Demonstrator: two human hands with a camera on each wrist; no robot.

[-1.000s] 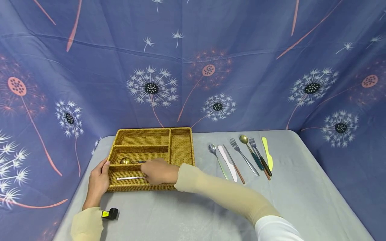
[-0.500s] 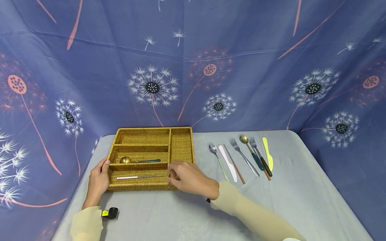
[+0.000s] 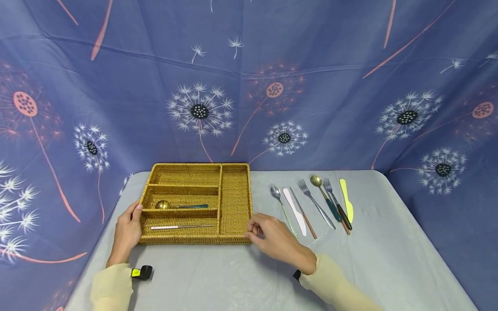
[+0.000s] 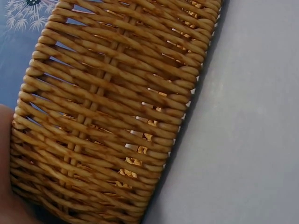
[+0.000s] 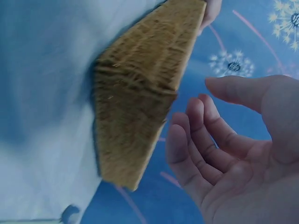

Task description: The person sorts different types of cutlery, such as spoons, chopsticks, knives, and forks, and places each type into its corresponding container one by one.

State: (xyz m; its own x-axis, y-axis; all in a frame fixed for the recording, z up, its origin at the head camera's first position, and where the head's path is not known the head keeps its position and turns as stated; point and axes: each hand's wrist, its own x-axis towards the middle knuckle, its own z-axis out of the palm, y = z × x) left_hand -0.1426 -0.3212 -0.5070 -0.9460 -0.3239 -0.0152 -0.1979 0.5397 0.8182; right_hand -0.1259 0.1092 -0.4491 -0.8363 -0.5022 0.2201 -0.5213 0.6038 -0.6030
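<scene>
Blue dandelion-print cloth hangs behind a grey table [image 3: 233, 276]. From the head camera, a woven tray [image 3: 233, 196] sits on the table's left half. The left hand [image 3: 127, 233] rests against the tray's left end, fingers straight, their tips hidden behind the rim. The right hand [image 3: 274, 239] hovers just off the tray's near right corner, fingers loosely curled, holding nothing.

The left wrist camera shows only the tray's weave [image 4: 112, 116] close up, the hand cut off at the edge.

The right wrist camera shows relaxed, empty fingers [image 5: 196, 154] beside the blurred tray [image 5: 140, 93].
</scene>
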